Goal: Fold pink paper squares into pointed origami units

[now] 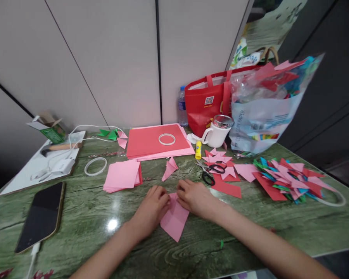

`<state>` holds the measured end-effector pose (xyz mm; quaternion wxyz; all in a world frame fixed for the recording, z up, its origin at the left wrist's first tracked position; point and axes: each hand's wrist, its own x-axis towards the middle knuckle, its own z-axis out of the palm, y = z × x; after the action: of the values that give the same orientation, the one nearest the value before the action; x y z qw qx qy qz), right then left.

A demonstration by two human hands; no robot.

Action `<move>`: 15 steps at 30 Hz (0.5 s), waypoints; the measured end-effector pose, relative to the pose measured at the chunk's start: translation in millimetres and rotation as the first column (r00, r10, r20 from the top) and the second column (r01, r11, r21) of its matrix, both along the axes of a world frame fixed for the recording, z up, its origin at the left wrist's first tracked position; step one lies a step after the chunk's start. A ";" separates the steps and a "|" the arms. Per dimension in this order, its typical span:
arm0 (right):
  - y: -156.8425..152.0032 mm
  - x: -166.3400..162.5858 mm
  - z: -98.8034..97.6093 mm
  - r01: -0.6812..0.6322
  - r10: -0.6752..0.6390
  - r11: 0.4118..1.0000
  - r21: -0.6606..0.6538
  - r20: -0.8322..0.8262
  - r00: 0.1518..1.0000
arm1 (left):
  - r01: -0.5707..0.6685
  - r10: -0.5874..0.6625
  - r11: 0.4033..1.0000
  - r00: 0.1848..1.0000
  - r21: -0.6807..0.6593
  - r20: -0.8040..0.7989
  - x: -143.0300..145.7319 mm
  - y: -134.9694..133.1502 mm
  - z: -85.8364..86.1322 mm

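Observation:
A pink sheet of paper (176, 221) lies on the green table, turned like a diamond with one corner toward me. At its far left edge my left hand (156, 203) has its fingers curled down onto the paper. My right hand (193, 197) presses the far right edge, fingers bent and close together. Both hands hide the far corner. Just beyond them stands a folded pink paper piece (170, 169). To the left is a stack of pink and red paper squares (122, 175). Black-handled scissors (209, 171) lie to the right, near pink and red paper scraps (227, 186).
At the back are red and pink sheets (145, 140) with a tape ring (166, 139), a yellow glue stick (198, 150), a white mug (218, 133), a red bag (202, 106) and a plastic bag (256, 120). A phone (42, 217) lies left, a colourful paper pile (293, 180) right.

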<state>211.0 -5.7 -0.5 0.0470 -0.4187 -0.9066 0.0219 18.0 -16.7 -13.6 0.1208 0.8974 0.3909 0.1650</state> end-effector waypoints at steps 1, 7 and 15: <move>1.1 -0.9 -1.4 0.021 -0.022 1.000 -0.012 -0.010 1.000 | -0.007 0.008 1.000 0.999 -0.021 0.046 -1.0 0.5 -3.4; 4.4 4.5 -12.3 0.058 -0.090 0.990 -0.130 -0.258 0.962 | -0.108 0.114 0.993 0.986 -0.055 0.121 -6.0 0.1 -14.4; 3.3 1.1 -21.4 0.058 -0.215 0.953 -0.299 -0.527 0.822 | -0.120 0.125 0.991 0.984 -0.051 0.127 -5.9 -2.8 -12.7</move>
<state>212.1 -2.4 -21.8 0.2511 -0.4612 -0.8098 0.2617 12.1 -19.5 -26.3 0.1548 0.8563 0.4402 0.2217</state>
